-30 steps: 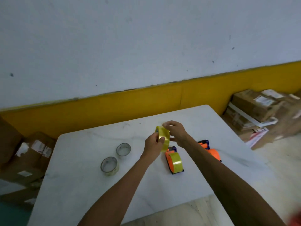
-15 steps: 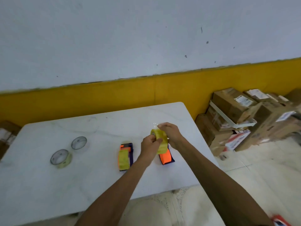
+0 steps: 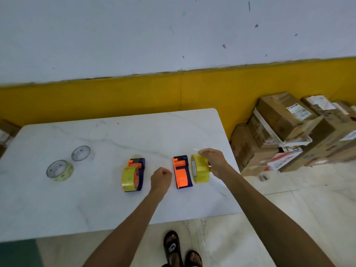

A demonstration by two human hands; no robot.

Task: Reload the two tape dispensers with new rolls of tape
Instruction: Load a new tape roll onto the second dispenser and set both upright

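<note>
Head view, looking down on a white marble-patterned table top (image 3: 96, 199) set against a wall painted white above and yellow below. The right hand (image 3: 212, 160) grips a full roll of yellowish transparent packing tape (image 3: 200, 171), fingers curled over its top edge; the roll stands on edge just right of, and close beside, an orange and dark-blue tape dispenser (image 3: 182, 173) that lies on the table with no roll on it. Whether the roll touches the table cannot be told. The left hand (image 3: 160, 177) is closed in a loose fist holding nothing, poised between the two dispensers, just left of the unloaded one.

A second orange and dark-blue tape dispenser (image 3: 137, 166), left of the fist, already carries a yellowish tape roll (image 3: 129, 178) mounted at its near end. Well apart, toward the table's left side, lie two nearly spent tape cores: a grey-rimmed ring with a thin layer of yellowish tape (image 3: 60, 170) and, just behind it, a smaller clear grey ring (image 3: 81, 153).

Stacked brown cardboard boxes with shipping labels (image 3: 289, 128) stand on the floor to the right of the table. The person's feet in black sandals (image 3: 173, 249) show below the table's near edge on pale floor tiles.
</note>
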